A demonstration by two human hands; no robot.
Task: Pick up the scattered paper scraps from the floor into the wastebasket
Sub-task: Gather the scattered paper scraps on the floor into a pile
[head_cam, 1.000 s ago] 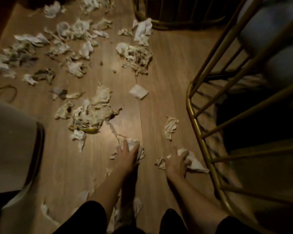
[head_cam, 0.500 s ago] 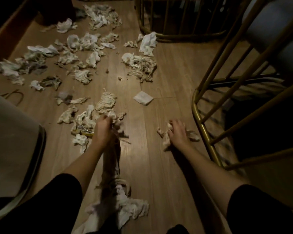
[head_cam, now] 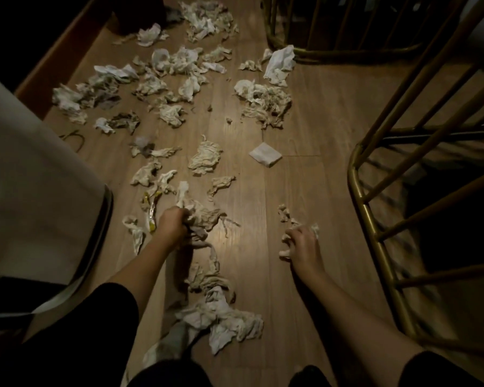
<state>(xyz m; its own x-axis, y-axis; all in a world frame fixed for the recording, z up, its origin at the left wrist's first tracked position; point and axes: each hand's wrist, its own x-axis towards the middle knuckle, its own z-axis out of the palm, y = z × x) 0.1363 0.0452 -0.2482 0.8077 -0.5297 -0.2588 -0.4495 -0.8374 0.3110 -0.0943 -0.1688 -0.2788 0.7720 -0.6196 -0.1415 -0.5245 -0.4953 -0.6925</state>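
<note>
Head view looks down on a wooden floor strewn with crumpled paper scraps, thickest at the far left and far middle and thinner nearer. The left hand is balled in a fist around a wad of crumpled tissue in the near middle. Its fingers are curled into the paper, and a twisted tail trails nearer towards a loose heap at the near edge. The right hand, near a gold metal chair frame on the right, has its fingers curled down onto a few small scraps, pinching them against the boards. A folded white square lies flat farther off, and a yellow wrapper sits just left of the left hand. A pale object with a dark rim fills the near left; whether it is the wastebasket I cannot tell. The paper looks very light, soft and limp, so it should crush into a fist with no effort, and many pieces could go in one handful. It will likely tear rather than slip, and long strands may drag or drop. The best hold is probably a raking clutch over the middle of each clump, while the flat square may need a fingertip worked under one edge.
</note>
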